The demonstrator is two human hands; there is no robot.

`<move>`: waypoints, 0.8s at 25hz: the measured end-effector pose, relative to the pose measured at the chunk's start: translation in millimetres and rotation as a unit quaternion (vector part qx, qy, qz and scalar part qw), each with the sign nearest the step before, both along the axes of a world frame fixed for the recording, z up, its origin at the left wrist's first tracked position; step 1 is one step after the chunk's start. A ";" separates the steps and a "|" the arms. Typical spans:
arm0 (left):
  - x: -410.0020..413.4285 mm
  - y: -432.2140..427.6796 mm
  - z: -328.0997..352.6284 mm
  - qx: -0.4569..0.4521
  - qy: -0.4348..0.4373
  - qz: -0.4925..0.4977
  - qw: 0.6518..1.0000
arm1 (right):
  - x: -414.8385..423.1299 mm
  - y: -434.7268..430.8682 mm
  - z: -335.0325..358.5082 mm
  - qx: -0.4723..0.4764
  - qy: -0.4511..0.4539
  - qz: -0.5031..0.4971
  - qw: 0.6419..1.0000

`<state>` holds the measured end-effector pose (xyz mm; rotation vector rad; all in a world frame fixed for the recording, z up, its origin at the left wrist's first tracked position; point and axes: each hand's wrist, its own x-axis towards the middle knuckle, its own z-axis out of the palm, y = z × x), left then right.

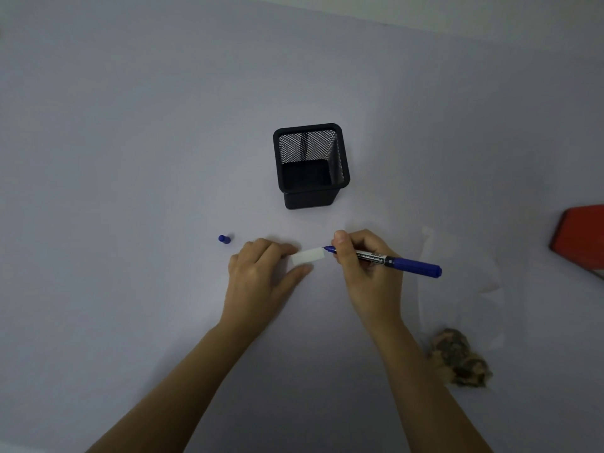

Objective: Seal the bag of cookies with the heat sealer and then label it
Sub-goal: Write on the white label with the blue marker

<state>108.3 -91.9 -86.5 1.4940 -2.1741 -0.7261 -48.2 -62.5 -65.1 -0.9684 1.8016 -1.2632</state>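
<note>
Now pins the label [308,257] flat to the desk [130,158] under a spread left grip [258,273], pinches the marker [408,264] in the right grip [362,263], ought to keep strokes light, with the bag of cookies [457,354] at right.

Single head-worn view, looking steeply down, close over the table [130,158]
</note>
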 end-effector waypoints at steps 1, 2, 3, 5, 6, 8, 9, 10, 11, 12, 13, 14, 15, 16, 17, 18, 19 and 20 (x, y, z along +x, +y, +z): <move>-3.1 2.2 -0.5 0.013 -0.032 0.017 0.999 | 0.8 0.5 -0.2 -0.001 -0.001 0.001 1.000; -6.2 2.8 -1.1 0.028 -0.061 0.028 0.997 | 1.6 0.8 -0.1 -0.001 -0.002 0.001 1.000; -8.9 1.9 -1.5 0.045 -0.080 0.035 0.995 | 2.4 1.3 -0.1 -0.001 -0.002 0.001 1.000; -13.6 -0.8 -0.6 0.071 -0.092 0.040 0.992 | 2.5 2.3 0.3 -0.001 -0.004 0.002 1.000; -15.0 -2.1 -0.1 0.077 -0.094 0.037 0.992 | 2.3 2.8 0.4 0.000 -0.006 0.002 1.000; -16.2 -3.8 -0.4 0.077 -0.096 0.025 0.992 | 1.9 3.4 1.1 0.000 -0.008 0.001 1.000; -16.2 -4.3 -0.6 0.074 -0.095 0.016 0.993 | 1.8 3.6 1.5 0.000 -0.008 -0.002 1.000; -16.9 -4.5 -0.9 0.067 -0.094 0.004 0.993 | 1.2 3.8 2.0 0.000 -0.009 -0.004 1.000; -17.3 -4.1 -2.4 0.055 -0.091 -0.010 0.994 | 0.7 4.0 2.3 0.000 -0.008 -0.005 1.000; -17.8 -3.5 -4.5 0.042 -0.090 -0.022 0.995 | 0.2 4.3 2.6 0.000 -0.007 -0.004 1.000; -18.7 -2.7 -5.8 0.030 -0.089 -0.027 0.995 | -0.3 4.7 2.7 -0.001 -0.005 -0.002 1.000; -19.4 -1.2 -6.4 0.022 -0.086 -0.022 0.996 | -0.8 5.5 3.0 -0.003 -0.004 -0.001 1.000; -20.0 0.8 -6.7 0.017 -0.083 -0.010 0.996 | -1.1 6.2 3.1 -0.004 -0.003 -0.001 1.000; -20.9 3.5 -6.4 0.013 -0.079 0.003 0.997 | -1.6 7.1 3.2 -0.004 -0.003 -0.002 1.000; -22.2 6.9 -6.0 0.003 -0.073 0.015 0.997 | -2.1 7.9 3.5 -0.002 -0.004 -0.003 1.000; -23.9 10.3 -5.8 -0.008 -0.063 0.024 0.998 | -2.5 8.7 3.7 0.000 -0.004 -0.003 1.000; -25.5 13.3 -5.7 -0.016 -0.051 0.031 0.998 | -2.7 9.6 3.6 0.002 -0.002 -0.004 1.000; -27.1 15.7 -5.2 -0.017 -0.041 0.037 0.998 | -2.9 10.5 3.8 0.003 0.000 -0.005 1.000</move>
